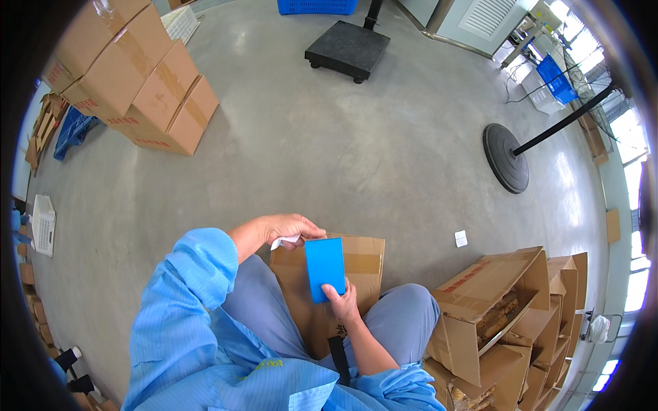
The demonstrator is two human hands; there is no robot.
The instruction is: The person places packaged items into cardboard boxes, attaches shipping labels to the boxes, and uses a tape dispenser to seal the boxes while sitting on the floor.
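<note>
My right hand (345, 303) grips the lower end of a flat blue rectangular box (325, 267), its thumb lying on the face. The blue box is held upright over a closed cardboard carton (363, 264) between my knees. My left hand (291, 227) is closed, with its fingertips at the upper left corner of the blue box. A crumpled white piece of paper or cloth (284, 241) sticks out beneath that hand's fingers. Whether the left fingertips also pinch the blue box is unclear.
Taped cartons (137, 82) are stacked at the far left. Open cartons (490, 294) stand close on my right, near a small white slip (460, 238) on the floor. Farther off are a black platform scale (348, 49) and a round-based stand (506, 157). A white crate (44, 226) lies left.
</note>
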